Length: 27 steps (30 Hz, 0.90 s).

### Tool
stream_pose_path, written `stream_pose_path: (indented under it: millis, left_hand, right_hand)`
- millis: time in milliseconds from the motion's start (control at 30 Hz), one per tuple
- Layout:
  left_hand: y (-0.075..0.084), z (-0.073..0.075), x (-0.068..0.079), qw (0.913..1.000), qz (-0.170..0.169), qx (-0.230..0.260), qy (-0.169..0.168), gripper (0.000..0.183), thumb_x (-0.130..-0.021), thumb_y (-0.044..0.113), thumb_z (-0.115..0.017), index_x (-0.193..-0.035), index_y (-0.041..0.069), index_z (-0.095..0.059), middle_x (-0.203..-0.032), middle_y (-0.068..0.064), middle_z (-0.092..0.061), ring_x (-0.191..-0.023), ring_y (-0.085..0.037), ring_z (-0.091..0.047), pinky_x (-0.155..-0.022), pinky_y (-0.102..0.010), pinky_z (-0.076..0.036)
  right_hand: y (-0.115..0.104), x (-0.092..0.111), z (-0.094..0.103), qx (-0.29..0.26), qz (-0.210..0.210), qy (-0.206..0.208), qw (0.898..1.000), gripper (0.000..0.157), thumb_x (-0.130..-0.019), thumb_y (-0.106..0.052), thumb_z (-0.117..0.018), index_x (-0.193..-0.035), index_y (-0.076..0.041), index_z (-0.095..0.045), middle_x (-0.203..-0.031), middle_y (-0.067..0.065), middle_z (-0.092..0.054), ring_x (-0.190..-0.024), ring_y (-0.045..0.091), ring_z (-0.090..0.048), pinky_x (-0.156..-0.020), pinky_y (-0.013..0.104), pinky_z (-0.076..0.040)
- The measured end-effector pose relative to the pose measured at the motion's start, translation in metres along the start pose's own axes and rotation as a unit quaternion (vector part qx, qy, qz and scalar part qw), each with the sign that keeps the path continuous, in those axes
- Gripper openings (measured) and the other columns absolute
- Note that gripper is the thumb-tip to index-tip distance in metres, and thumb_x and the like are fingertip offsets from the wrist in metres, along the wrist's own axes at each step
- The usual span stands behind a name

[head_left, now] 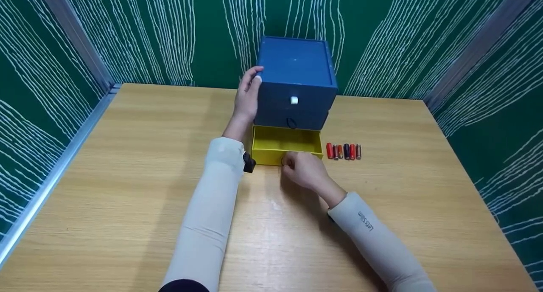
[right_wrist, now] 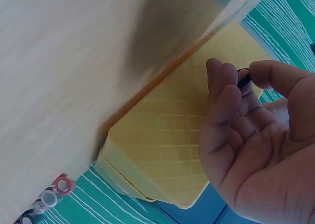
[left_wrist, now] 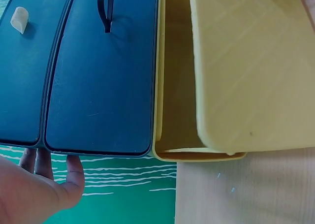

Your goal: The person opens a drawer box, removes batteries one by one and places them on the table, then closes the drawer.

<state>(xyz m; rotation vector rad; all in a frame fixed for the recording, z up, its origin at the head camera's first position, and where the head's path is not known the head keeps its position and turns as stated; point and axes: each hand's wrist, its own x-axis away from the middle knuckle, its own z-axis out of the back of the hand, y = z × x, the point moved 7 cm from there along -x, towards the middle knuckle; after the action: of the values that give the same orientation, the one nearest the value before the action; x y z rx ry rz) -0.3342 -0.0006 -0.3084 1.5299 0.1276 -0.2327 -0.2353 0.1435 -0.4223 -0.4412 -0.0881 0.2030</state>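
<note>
A small blue drawer cabinet stands at the back of the table, with a yellow bottom drawer pulled part way out. At the cabinet's left side, my left hand rests its fingers against the wall, as the left wrist view also shows. My right hand is at the front of the yellow drawer. Between thumb and fingers it pinches a black loop pull. A white knob marks the top drawer, and another black loop hangs on the middle one.
Several batteries, red, dark and brown, lie in a row right of the yellow drawer. Green walls with white wavy lines enclose the wooden table at the back and sides.
</note>
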Motion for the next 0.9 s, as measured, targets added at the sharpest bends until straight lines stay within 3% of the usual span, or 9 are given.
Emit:
stream_pose_path:
  millis: [267,900]
  left_hand:
    - [0.002,0.0,0.003,0.9999,0.007,-0.01,0.0,0.032,-0.094,0.032,-0.033,-0.125,0.028,-0.042,-0.136,0.01,-0.033,-0.123,-0.009,-0.031,-0.103,-0.034,-0.025]
    - [0.003,0.0,0.005,0.9999,0.007,-0.015,0.005,0.034,-0.093,0.036,-0.033,-0.126,0.028,-0.039,-0.136,0.014,-0.032,-0.122,-0.009,-0.031,-0.103,-0.035,-0.026]
  right_hand:
    - [0.003,-0.009,0.001,0.007,0.012,0.011,1.0,0.005,-0.08,-0.026,-0.056,-0.08,-0.021,-0.058,-0.066,-0.004,-0.054,-0.059,0.014,-0.049,-0.053,0.027,-0.037]
    - [0.015,-0.034,0.001,-0.017,-0.015,-0.011,1.0,0.009,-0.082,-0.026,-0.055,-0.089,-0.021,-0.058,-0.077,-0.003,-0.055,-0.069,0.017,-0.051,-0.06,0.028,-0.041]
